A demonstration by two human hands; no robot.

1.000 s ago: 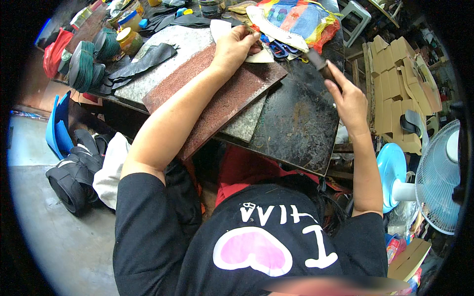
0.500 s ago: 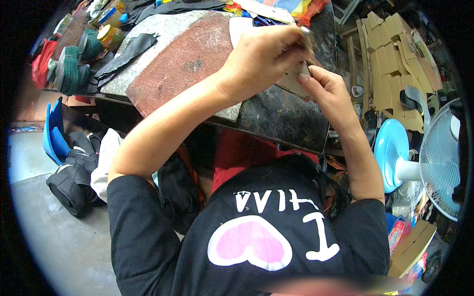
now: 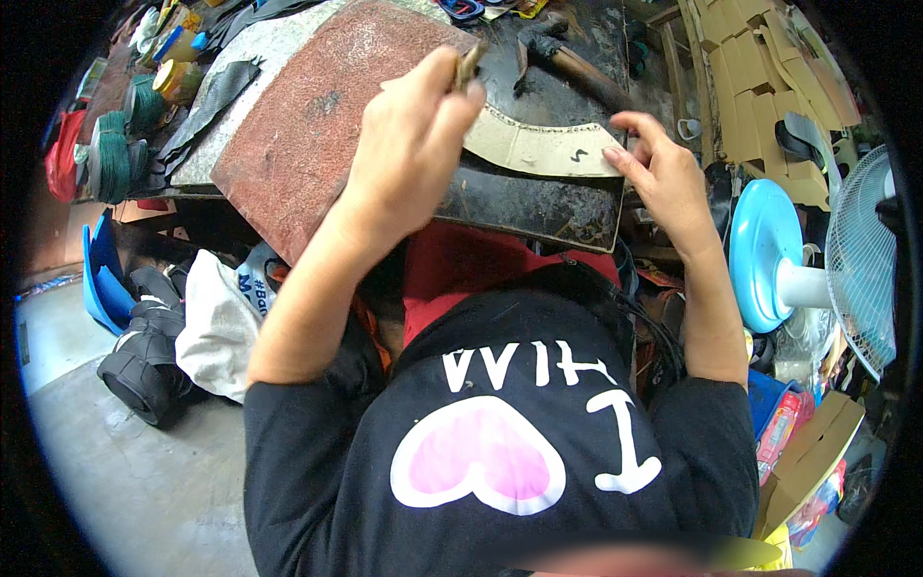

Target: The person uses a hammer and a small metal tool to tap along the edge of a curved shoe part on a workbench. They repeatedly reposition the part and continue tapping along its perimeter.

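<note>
My left hand [image 3: 409,139] is closed round a short, thin brownish stick-like tool [image 3: 468,65], whose end pokes up between thumb and fingers. Its exact kind is unclear. A curved cream-coloured flat piece [image 3: 548,149], like a stiff pattern cut-out, spans the gap between my hands. Small stitch-like marks run along its upper edge, and a dark squiggle is drawn near its right end. My right hand [image 3: 663,178] grips that end, thumb on top. The piece's left end is hidden by my left hand. Beyond it a hammer [image 3: 582,72] lies on the dark tabletop.
A reddish-brown rough sheet [image 3: 298,125] covers the pale slab [image 3: 264,58] on my left. Green twine spools [image 3: 113,159] and yellow jars [image 3: 178,82] stand farther left. To the right are a blue-based fan [image 3: 764,255] and stacked cardboard [image 3: 755,77].
My hands have come apart, the left moving left with the stick-like tool. The cream piece, mostly covered before, now shows flat between them. The hammer has come into sight.
</note>
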